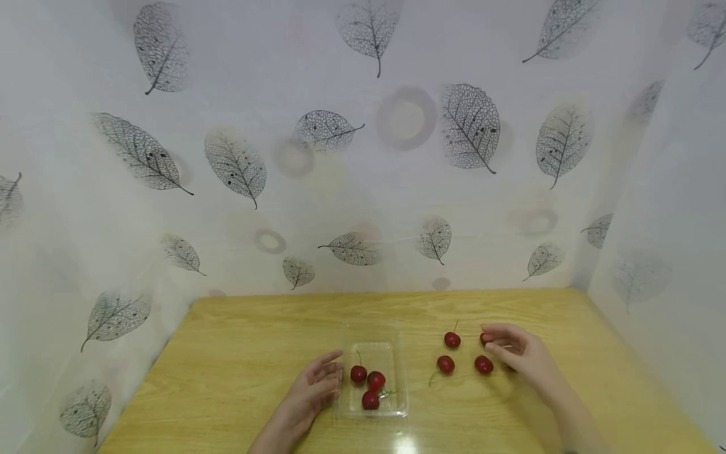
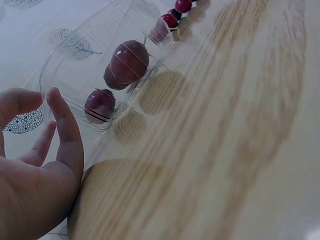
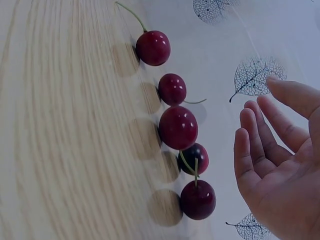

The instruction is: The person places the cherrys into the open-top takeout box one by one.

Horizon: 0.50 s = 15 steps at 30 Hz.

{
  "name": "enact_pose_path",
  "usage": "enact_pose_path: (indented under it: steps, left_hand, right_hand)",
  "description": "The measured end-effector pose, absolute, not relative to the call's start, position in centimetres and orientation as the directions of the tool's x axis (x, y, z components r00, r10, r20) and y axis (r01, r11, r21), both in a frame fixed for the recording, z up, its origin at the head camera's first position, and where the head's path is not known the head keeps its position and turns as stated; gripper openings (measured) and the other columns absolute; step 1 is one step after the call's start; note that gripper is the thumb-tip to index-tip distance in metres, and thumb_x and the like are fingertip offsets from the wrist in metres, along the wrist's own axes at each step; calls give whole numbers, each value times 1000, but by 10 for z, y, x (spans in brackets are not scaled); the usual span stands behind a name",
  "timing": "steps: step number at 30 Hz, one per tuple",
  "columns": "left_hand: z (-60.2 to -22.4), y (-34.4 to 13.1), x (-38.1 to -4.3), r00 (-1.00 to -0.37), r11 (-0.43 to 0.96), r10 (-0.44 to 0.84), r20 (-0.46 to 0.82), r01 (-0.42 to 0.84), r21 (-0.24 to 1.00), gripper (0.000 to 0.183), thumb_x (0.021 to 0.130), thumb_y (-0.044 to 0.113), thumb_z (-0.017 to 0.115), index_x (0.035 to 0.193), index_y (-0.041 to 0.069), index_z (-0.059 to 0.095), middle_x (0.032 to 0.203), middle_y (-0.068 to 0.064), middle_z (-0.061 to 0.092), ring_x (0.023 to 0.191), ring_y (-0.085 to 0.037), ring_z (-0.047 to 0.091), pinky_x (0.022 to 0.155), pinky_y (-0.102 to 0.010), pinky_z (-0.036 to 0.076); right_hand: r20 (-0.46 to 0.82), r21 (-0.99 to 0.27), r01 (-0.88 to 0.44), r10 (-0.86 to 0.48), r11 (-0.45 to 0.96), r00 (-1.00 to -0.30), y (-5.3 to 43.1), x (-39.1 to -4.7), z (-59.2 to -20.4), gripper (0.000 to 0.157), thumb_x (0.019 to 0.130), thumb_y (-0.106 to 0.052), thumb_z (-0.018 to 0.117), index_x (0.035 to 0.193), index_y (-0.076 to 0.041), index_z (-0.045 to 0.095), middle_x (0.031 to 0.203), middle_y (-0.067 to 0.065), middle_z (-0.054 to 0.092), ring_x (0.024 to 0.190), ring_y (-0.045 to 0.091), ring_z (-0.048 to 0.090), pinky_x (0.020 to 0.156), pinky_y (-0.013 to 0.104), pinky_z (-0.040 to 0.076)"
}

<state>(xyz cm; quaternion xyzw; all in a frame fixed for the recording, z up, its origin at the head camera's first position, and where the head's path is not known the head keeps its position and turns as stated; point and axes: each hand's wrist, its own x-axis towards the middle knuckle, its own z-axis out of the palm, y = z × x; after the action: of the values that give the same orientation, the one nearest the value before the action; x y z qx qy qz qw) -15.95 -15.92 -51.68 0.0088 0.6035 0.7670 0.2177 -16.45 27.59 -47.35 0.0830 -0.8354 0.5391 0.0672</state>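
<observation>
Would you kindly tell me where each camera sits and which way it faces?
Head: worn on the head, facing forward and down over the table; left hand and right hand show, with part of each forearm.
Left wrist: worn there, facing the clear box and cherries inside; only the left hand shows.
Right wrist: worn there, facing loose cherries; only the right hand shows.
Shared: head and left wrist show the box; head and right wrist show loose cherries.
</observation>
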Motion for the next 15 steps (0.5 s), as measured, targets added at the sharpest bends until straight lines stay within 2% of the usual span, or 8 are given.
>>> enact_pose_path:
  steps: [5, 15]
  left_hand:
    - [-517, -159, -159, -907, -171, 343, -245, -316, 933, 69, 102, 7, 63, 163, 0, 32, 140, -6, 57, 116, -10, 60, 89, -22, 57]
    - [-515, -159, -160, -903, -182, 356, -239, -318, 931, 67, 102, 6, 62, 163, 0, 33, 137, -3, 59, 115, -9, 60, 88, -21, 57]
  right_hand:
    - [200, -878, -209, -65, 431, -978, 286, -163, -476, 36, 99, -3, 71, 131, 12, 63, 107, -20, 76, 94, -8, 67, 81, 15, 57]
    - [249, -846, -241, -48, 475, -967, 305, -160, -480, 32, 98, 0, 70, 128, 12, 65, 103, -25, 72, 91, -9, 66, 81, 10, 55]
